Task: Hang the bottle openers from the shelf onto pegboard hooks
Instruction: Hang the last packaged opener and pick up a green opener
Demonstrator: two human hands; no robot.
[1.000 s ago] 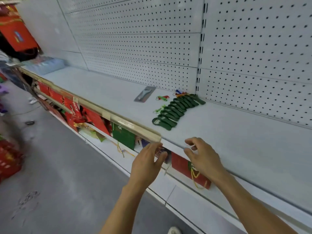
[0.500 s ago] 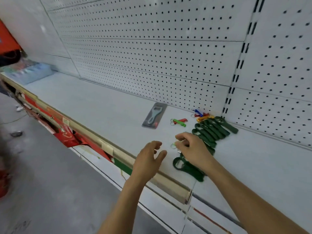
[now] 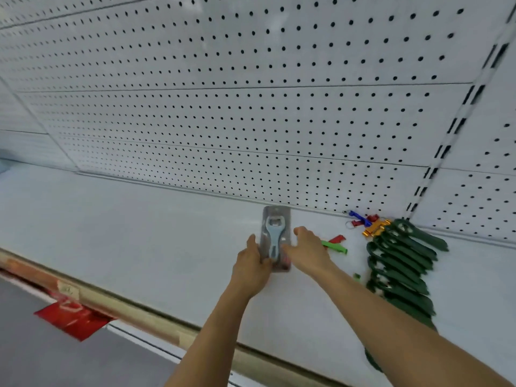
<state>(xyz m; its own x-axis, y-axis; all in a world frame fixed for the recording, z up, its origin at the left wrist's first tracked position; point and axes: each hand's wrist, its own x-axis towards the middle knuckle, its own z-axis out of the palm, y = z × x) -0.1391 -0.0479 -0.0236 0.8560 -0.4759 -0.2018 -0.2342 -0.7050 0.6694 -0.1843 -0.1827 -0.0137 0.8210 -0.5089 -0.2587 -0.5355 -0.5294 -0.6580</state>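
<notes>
A grey packaged bottle opener lies on the white shelf, near the pegboard. My left hand grips the package's left edge, and my right hand touches its right edge. To the right lies a row of several dark green bottle openers. Small green, red, blue and gold keychain openers lie between the package and the green row. No hooks show on the pegboard.
The shelf's front edge carries a beige price rail. A red package pokes out from the lower shelf at the left. A slotted upright divides the pegboard panels at the right. Grey floor lies at the bottom left.
Both hands have reached forward from the shelf's front edge, past the green openers, and closed around the grey packaged opener. The camera has moved closer to the shelf.
</notes>
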